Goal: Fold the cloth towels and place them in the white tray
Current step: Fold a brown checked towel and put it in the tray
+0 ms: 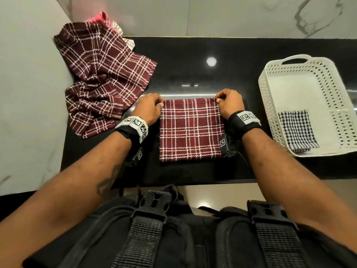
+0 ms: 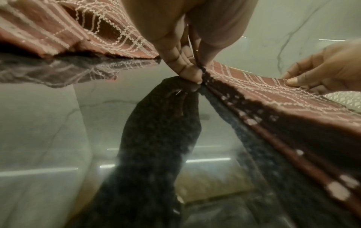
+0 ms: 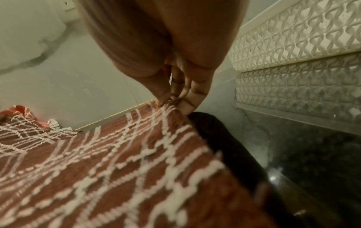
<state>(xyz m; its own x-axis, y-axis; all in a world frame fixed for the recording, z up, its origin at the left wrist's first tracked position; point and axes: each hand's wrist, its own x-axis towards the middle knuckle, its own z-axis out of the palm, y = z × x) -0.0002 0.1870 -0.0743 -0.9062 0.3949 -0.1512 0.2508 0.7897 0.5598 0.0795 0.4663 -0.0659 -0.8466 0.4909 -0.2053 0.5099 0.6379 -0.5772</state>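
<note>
Neatly folded cloth on counter; left fingers, right fingers pinching far corners.
</note>
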